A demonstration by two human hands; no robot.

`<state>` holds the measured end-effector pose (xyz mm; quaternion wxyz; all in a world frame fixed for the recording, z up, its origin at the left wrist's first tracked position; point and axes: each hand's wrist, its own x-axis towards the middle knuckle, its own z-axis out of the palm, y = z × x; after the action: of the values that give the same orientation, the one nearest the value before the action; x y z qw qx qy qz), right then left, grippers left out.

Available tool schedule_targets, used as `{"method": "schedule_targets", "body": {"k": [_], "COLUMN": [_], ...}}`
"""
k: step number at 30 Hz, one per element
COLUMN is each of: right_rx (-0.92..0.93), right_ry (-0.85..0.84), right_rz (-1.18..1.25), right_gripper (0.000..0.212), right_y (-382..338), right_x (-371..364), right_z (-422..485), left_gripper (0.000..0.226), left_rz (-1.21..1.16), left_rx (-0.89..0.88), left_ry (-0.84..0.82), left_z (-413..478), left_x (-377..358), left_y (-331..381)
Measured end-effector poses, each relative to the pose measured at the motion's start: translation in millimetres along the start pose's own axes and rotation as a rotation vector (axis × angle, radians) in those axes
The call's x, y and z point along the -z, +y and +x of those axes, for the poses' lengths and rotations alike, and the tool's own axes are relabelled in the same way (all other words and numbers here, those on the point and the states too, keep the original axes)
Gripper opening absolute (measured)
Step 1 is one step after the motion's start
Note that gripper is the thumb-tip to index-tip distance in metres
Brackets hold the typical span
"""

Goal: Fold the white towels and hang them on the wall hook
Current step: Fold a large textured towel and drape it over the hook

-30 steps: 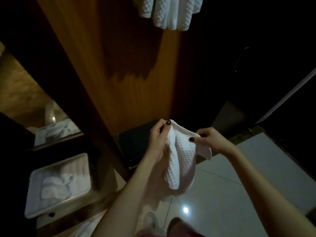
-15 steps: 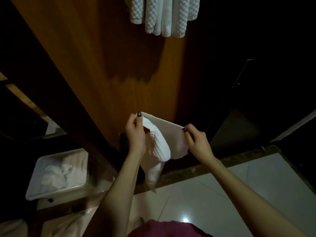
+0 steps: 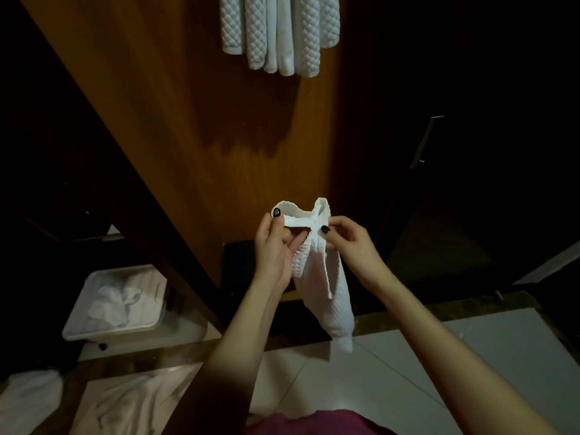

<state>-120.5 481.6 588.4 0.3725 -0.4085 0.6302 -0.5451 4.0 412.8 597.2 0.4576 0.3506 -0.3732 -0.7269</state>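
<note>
I see a white towel (image 3: 323,284) with a raised diamond weave in front of the orange-brown, grained wood panel (image 3: 188,120). High on that panel, the hanging towels (image 3: 279,29) show the same white quilting. Left of the panel, the bin (image 3: 110,333) is milky white.

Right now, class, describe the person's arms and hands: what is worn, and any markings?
Both forearms are bare, with no sleeves, watch or bracelet in view. The left hand and right hand show no rings that I can make out. Each thumbnail wears dark, near-black polish. A magenta garment shows at the bottom edge.
</note>
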Motion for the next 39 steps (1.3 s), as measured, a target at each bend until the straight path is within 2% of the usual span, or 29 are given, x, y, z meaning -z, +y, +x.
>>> {"method": "schedule_targets", "body": {"k": [4,11,15,19,24,26,29,32,34,35,37,39], "right_rx": [-0.011,0.018,0.056,0.08,0.103,0.088,0.059,0.039,0.05,0.059,0.074,0.096], "right_ry": [-0.117,-0.142,-0.04,-0.06,-0.023,-0.058,-0.124,-0.201,-0.251,-0.258,-0.259,-0.273], "right_rz": [0.03,-0.08,-0.054,-0.09,-0.202,-0.247,-0.213,-0.212,-0.265,-0.284,-0.289,-0.293], "right_gripper": [0.045,0.068,0.055,0.052,0.033,0.026,0.028,0.026,0.025,0.025,0.025,0.024], "right_y": [12.8,29.9,31.0,30.5,23.4,23.7,26.1,22.2,18.3,16.7,13.3,7.4], "right_x": [13.8,18.7,14.3,6.4,-4.9,-5.9,-7.9,-6.9,-6.2,-6.2,-5.7,-1.7], "right_z": [-19.7,-34.9,-32.2,-29.0,-16.1,-14.6,-18.4,-17.3,-15.3,-14.6,-14.3,-13.9], "left_gripper": [0.018,0.027,0.017,0.017,0.02,0.02,0.019,0.011,0.029,0.042,0.053,0.041], "left_rz": [-0.156,-0.212,-0.13,-0.088,-0.09,-0.068,-0.021,0.227,0.474,0.578,0.823,1.09], "left_rx": [0.095,0.174,0.198,0.199,0.136,0.12,0.144,0.131,0.013,-0.071,-0.233,-0.305], "left_ry": [-0.016,-0.027,-0.073,-0.098,0.038,0.09,0.157,0.245,0.296,0.271,0.051,-0.285], "left_z": [-7.4,-22.9,-29.2,-34.3,-35.6,-35.8,-37.3,-38.0,-36.9,-35.8,-31.0,-22.2], "left_x": [-11.0,-19.3,-16.9,-9.3,6.5,16.9,34.4,53.0,59.8,60.2,57.7,53.5], "left_y": [-9.0,-18.3,-15.2,-6.7,8.2,14.1,16.0,9.4,6.5,8.3,15.6,20.3]}}
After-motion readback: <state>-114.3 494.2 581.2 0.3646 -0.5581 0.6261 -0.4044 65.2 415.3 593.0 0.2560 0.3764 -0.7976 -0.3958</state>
